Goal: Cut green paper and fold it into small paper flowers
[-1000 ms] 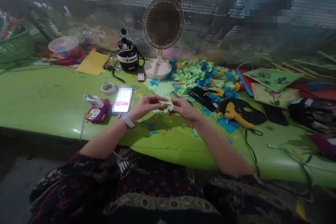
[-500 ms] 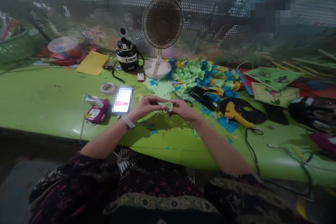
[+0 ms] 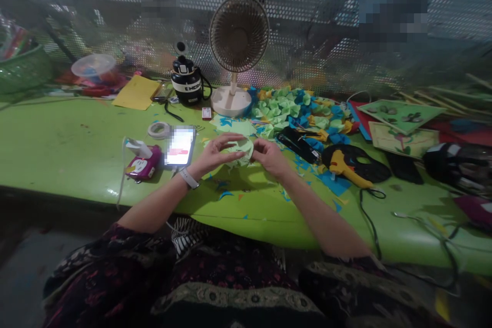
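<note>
My left hand (image 3: 217,152) and my right hand (image 3: 269,155) meet over the green table (image 3: 61,138), both pinching a small pale green paper piece (image 3: 242,146) between them. The paper looks folded and partly curled, held just above the table. A white band sits on my left wrist. A phone (image 3: 179,146) lies just left of my left hand. A heap of folded green, blue and yellow paper shapes (image 3: 295,110) lies behind my right hand.
A small fan (image 3: 238,51) stands at the back middle, a black jug (image 3: 187,83) left of it. A yellow glue gun (image 3: 348,168) on a black pad, a tape roll (image 3: 159,129), a pink pouch (image 3: 143,165) and picture cards (image 3: 400,115) lie around. Cables trail at right.
Both hands have lifted and turned the green paper, which now shows as a wider, opened shape between the fingers. Arms stayed in place.
</note>
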`<state>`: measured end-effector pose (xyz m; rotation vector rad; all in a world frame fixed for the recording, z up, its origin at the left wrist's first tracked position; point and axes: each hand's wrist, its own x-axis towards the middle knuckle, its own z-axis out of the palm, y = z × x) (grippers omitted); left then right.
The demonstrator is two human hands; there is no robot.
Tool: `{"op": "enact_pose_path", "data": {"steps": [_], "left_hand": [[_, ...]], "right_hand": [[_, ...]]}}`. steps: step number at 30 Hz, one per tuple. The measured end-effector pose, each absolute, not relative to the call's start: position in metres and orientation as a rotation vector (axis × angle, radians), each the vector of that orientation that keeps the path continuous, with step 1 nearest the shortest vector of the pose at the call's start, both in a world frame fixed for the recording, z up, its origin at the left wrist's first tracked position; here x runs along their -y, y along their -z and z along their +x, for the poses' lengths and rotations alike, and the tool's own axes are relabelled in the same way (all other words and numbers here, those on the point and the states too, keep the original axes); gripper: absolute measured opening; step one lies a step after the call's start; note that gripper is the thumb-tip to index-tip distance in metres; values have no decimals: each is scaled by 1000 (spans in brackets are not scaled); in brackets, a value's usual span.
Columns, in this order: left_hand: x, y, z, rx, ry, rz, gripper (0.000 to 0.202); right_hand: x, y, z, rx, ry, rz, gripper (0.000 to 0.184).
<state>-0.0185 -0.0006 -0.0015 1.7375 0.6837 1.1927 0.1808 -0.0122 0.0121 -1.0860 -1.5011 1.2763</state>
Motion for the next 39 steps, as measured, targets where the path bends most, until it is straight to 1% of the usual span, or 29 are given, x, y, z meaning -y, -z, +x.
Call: {"op": "enact_pose_path", "data": {"steps": [5,9,12,15,19,26,32,36,39], "left_hand": [[4,-3,-17,-818,-1476,2069,23],[6,-3,-15,-817,-1524,2189,18],[6,0,-15,-818,-1533,2246,14],[6,2,-16,-810,-1527,2290,13],[6,4,-16,-807,-1533,2298,16],[4,6,-16,-790,-1557,2329,11],[5,10,-16,-938,-1432,2393,21],[7,14,-13,-996,-1378,2341,32],[7,17,-12,-1023,-1413,2336,34]], "right_hand": [[16,-10,181,1667,-769,-1162,17],[20,-9,179,1777,-553,-1219,12],[21,-8,179,1827,-477,-1241,11],[21,-6,178,1839,-430,-1239,10],[20,-5,178,1848,-396,-1224,10],[20,-4,178,1867,-395,-1263,9],[25,-3,175,1874,-357,-1279,8],[29,2,168,1793,-494,-1241,10],[29,6,165,1744,-599,-1200,14]]}}
